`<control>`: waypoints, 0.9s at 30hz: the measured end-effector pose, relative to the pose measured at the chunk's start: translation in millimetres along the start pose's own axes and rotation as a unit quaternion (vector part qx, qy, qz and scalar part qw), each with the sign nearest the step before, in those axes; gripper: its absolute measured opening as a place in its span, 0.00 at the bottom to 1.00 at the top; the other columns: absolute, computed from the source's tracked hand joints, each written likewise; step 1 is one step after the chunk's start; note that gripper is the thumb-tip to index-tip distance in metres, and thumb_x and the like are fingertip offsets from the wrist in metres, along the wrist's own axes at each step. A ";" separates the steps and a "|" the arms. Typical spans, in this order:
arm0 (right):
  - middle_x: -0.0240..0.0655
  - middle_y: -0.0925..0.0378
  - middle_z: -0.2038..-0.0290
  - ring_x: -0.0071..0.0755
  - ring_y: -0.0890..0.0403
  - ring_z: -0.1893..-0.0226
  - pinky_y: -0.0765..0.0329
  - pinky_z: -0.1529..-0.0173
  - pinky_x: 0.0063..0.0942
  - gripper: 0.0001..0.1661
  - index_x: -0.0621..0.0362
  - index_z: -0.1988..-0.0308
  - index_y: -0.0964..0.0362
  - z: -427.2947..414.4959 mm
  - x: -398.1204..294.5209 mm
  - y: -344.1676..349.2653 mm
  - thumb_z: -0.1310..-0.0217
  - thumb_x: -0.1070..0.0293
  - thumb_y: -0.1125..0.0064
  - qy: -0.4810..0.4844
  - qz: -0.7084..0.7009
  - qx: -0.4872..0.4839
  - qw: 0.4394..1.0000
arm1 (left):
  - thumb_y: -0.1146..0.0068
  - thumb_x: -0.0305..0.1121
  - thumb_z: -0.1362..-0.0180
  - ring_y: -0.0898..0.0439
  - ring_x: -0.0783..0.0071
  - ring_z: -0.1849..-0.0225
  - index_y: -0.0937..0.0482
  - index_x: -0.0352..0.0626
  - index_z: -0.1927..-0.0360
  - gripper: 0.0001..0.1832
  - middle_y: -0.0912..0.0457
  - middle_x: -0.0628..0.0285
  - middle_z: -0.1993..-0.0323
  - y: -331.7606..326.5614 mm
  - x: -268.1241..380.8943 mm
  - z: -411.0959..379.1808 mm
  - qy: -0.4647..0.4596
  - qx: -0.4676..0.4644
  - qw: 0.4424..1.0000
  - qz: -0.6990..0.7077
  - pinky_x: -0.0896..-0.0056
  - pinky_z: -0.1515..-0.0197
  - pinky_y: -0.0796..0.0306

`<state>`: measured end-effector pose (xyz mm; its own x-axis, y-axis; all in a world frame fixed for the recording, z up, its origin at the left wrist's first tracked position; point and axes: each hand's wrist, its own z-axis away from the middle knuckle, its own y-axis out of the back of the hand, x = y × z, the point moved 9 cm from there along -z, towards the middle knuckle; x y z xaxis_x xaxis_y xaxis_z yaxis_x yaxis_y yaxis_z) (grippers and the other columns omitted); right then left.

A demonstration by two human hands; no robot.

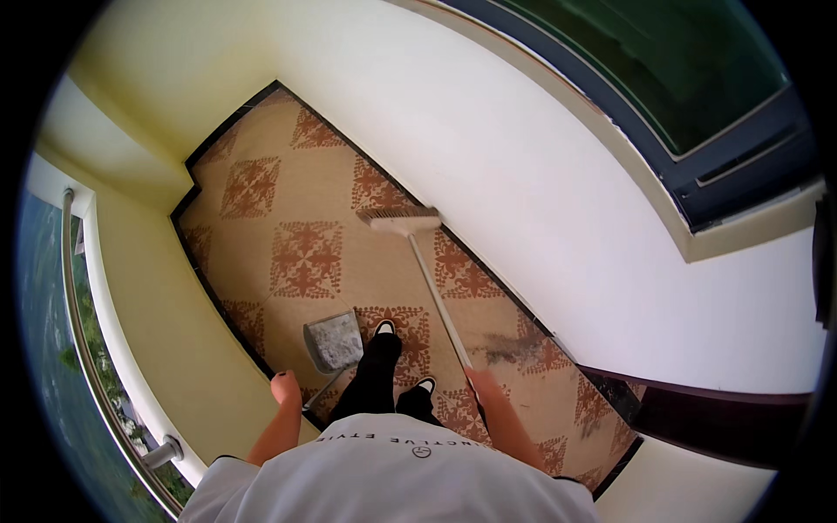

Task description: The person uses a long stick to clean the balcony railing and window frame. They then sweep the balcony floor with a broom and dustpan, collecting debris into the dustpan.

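My right hand (485, 386), slightly blurred, is closed around the pale handle of a broom (437, 294). Its wide head (402, 221) is ahead of me by the white wall's base, with the dark bristles facing away. On the left, my left hand (286, 387) has its fingers curled, and a small dark bit shows at its top. A grey dustpan (333, 341) holding greyish debris rests on the floor beside my foot. Its handle (325, 390) runs back towards my left wrist; whether that hand grips it cannot be made out.
Dark dirt (513, 348) is smeared over the patterned floor tiles (306, 259) at right. A white wall (484, 144) rises on the right below a dark-framed window (726, 157). At left are a low yellowish wall (144, 294) and a metal railing (88, 340). My shoes (386, 327) stand between.
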<state>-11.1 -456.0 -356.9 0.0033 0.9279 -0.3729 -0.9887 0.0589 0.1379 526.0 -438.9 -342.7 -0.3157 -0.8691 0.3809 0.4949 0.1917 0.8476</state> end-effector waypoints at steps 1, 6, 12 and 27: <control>0.32 0.38 0.91 0.26 0.38 0.93 0.44 0.89 0.26 0.22 0.58 0.84 0.36 10.4 25.4 12.2 0.43 0.56 0.48 -0.021 -0.018 0.002 1.000 | 0.51 0.36 0.55 0.24 0.49 0.69 0.21 0.32 0.70 0.15 0.22 0.46 0.73 -4.2 -4.4 -4.8 0.009 -0.003 1.000 -0.003 0.55 0.65 0.32; 0.32 0.38 0.89 0.27 0.40 0.92 0.44 0.88 0.28 0.19 0.59 0.80 0.35 96.6 109.1 59.2 0.42 0.59 0.49 -0.025 -0.086 0.050 0.995 | 0.53 0.36 0.53 0.23 0.48 0.68 0.21 0.33 0.71 0.15 0.21 0.44 0.71 0.3 28.8 15.9 0.009 -0.025 1.000 -0.007 0.54 0.64 0.32; 0.33 0.34 0.87 0.26 0.35 0.89 0.40 0.86 0.29 0.20 0.60 0.81 0.34 157.0 193.0 101.7 0.42 0.58 0.50 -0.101 -0.111 0.154 0.977 | 0.55 0.37 0.50 0.22 0.48 0.67 0.21 0.32 0.71 0.17 0.21 0.45 0.70 -5.3 20.7 4.7 -0.054 0.013 0.998 0.011 0.56 0.64 0.31; 0.34 0.38 0.90 0.30 0.38 0.92 0.43 0.89 0.29 0.21 0.60 0.82 0.37 177.0 273.7 134.1 0.41 0.59 0.52 -0.034 -0.225 0.192 0.955 | 0.54 0.30 0.46 0.19 0.65 0.67 0.18 0.42 0.72 0.11 0.18 0.59 0.71 -63.1 35.4 -4.9 -0.348 -0.038 0.780 -0.519 0.70 0.69 0.28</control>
<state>-116.3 -129.0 -278.1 0.4376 0.7975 -0.4153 -0.7574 0.5758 0.3078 487.5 -484.0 -384.6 -0.9280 -0.0758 -0.3649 -0.2810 -0.5009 0.8186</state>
